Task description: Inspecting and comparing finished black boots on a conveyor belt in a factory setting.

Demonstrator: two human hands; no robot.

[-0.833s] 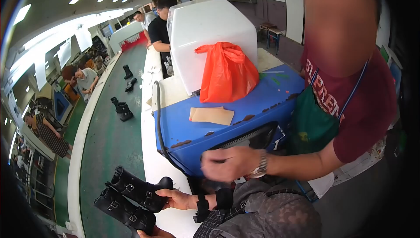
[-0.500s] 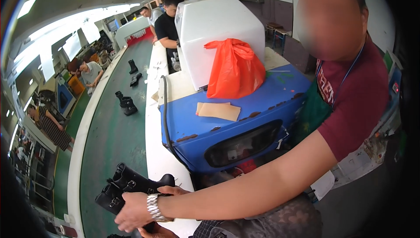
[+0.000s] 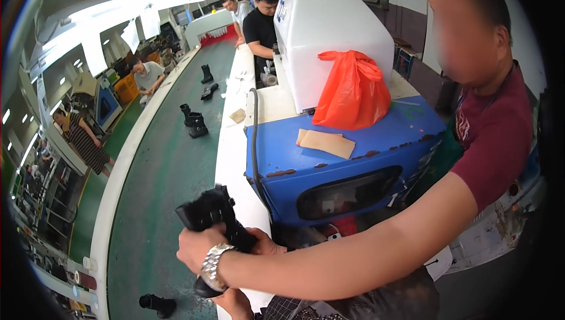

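A pair of black ankle boots (image 3: 206, 211) with buckles is held tilted over the belt's near right edge, shafts up. A co-worker's hand with a silver watch reaches from the right and grips them, covering their middle. My right hand (image 3: 265, 242) has its fingers closed round the right side of one boot; its forearm is hidden behind the co-worker's arm. Low down, my left hand (image 3: 233, 303) closes on the boots near a rounded black toe (image 3: 209, 287). Its fingertips are partly covered.
A green conveyor belt (image 3: 159, 202) runs away from me, carrying several black boots (image 3: 193, 121) and one nearer boot (image 3: 158, 305). At right stands a blue machine (image 3: 341, 173) bearing a red plastic bag (image 3: 353, 90) and tan pieces (image 3: 326, 142). Other people stand along the belt.
The boots have turned more upright, moving with the co-worker's hand. My view has swung left, so the surroundings sit further right. The nearer boot on the belt now shows fully.
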